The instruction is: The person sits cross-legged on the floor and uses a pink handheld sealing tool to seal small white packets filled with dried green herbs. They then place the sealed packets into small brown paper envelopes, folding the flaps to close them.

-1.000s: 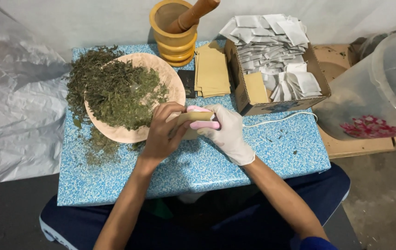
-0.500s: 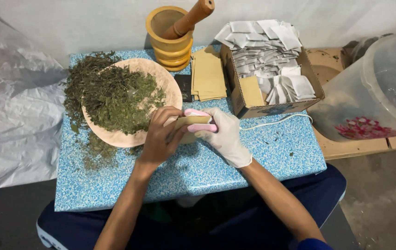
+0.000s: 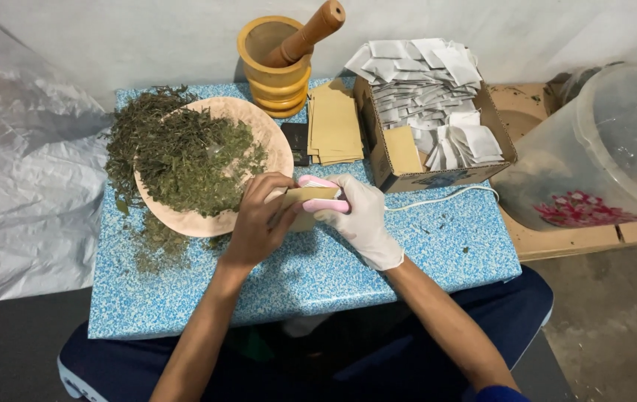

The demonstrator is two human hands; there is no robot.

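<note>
Sealing step: the bare left hand [image 3: 259, 223] grips a small tan paper pouch [image 3: 305, 202]; the gloved right hand [image 3: 363, 219] clamps a pink handheld sealer [image 3: 324, 195] on it, which looks to need steady pressure.

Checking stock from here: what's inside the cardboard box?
The cardboard box is heaped with small white sachets, and one tan envelope leans at its front left. The heap hides whatever lies beneath and the box's bottom.

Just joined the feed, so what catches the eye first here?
Mid-table, the bare left hand and gloved right hand hold a tan pouch in a pink corded sealer. Left of them sits a plate heaped with dried herbs; behind stands a wooden mortar.
</note>
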